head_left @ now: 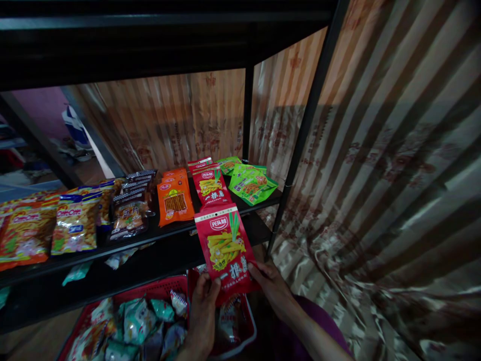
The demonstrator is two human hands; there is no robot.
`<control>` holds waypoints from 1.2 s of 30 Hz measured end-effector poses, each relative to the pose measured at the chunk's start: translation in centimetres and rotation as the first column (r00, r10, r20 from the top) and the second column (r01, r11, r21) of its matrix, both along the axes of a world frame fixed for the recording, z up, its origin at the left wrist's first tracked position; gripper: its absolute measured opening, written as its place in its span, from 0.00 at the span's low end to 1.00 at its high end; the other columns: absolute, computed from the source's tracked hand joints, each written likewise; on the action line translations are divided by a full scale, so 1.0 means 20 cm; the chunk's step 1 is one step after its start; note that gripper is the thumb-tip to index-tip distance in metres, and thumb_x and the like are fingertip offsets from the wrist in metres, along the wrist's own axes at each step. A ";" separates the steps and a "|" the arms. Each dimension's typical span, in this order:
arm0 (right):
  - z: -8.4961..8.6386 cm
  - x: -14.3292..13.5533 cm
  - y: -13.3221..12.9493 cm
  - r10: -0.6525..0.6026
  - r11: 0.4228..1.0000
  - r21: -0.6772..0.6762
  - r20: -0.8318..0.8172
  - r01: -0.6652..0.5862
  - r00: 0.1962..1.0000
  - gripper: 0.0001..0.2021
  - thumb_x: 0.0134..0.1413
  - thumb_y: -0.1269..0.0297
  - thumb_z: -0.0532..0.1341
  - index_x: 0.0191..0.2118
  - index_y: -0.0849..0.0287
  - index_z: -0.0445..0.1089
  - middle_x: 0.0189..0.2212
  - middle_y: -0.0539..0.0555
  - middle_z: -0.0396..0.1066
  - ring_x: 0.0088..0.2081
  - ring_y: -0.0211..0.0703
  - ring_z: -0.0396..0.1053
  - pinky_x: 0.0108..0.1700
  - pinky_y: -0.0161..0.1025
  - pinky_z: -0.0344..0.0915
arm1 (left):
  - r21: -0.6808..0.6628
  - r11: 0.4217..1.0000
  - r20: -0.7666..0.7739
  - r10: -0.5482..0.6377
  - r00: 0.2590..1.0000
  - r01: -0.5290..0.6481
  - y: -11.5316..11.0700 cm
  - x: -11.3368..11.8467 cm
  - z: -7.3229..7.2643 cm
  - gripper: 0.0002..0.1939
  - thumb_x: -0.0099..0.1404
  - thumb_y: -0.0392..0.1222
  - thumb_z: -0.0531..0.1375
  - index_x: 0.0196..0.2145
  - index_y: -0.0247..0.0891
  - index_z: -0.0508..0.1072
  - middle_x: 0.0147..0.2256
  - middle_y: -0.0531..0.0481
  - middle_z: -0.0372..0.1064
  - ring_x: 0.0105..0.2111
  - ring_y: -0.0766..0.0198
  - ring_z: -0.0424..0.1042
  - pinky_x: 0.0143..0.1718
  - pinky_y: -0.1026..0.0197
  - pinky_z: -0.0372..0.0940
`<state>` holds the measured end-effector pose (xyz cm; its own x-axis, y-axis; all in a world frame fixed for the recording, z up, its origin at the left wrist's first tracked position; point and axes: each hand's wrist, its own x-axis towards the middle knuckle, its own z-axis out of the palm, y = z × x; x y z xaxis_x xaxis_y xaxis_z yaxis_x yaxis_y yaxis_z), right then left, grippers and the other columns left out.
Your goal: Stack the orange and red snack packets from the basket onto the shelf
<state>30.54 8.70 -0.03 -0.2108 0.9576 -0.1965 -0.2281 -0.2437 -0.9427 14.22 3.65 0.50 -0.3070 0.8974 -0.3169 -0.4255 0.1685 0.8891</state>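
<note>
Between my two hands is a red snack bag [225, 245] with yellow sticks and a green scallion printed on its front. My left hand [203, 313] grips its lower left corner, thumb on the front. My right hand [272, 288] pinches the lower right edge. The bag tilts upward, its top edge close to the front of the black shelf [173, 233]. Just beyond it, a stack of similar red bags [210, 185] lies on that shelf. Green snack bags [251, 183] are to their right, and orange snack bags [175, 198] to their left.
Dark clear-fronted packs [131, 208] and yellow-orange snack bags [75, 220] fill the shelf's left part. Below stands a red basket [154, 286] of small packets, beside another basket [252, 321] with a white rim. A black post [306, 123] and striped curtain [376, 150] border the right side.
</note>
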 end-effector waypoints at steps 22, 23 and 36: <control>0.28 -0.22 0.97 -0.232 0.862 0.500 0.250 0.080 0.940 0.18 0.51 0.51 0.55 0.34 0.58 0.75 0.29 0.51 0.75 0.35 0.47 0.71 0.40 0.42 0.67 | 0.226 0.972 -0.368 0.152 0.917 -0.071 1.04 -0.18 0.31 0.13 0.48 0.48 0.62 0.27 0.37 0.68 0.21 0.57 0.63 0.23 0.68 0.62 0.28 0.64 0.58; 0.27 -0.22 0.99 -0.273 0.840 0.539 0.317 0.064 0.909 0.17 0.52 0.52 0.54 0.32 0.58 0.75 0.30 0.51 0.75 0.35 0.47 0.71 0.41 0.42 0.66 | 0.225 0.972 -0.415 0.161 0.895 -0.071 1.06 -0.19 0.29 0.12 0.49 0.48 0.61 0.26 0.37 0.68 0.21 0.57 0.62 0.23 0.68 0.62 0.28 0.64 0.57; 0.19 -0.16 1.12 -0.333 0.785 0.593 0.648 -0.180 0.685 0.15 0.56 0.60 0.52 0.28 0.57 0.73 0.40 0.55 0.75 0.42 0.45 0.70 0.45 0.39 0.64 | 0.343 0.939 -0.819 0.309 0.483 -0.020 1.10 -0.13 0.18 0.23 0.57 0.34 0.54 0.52 0.33 0.64 0.47 0.37 0.67 0.49 0.53 0.66 0.52 0.51 0.60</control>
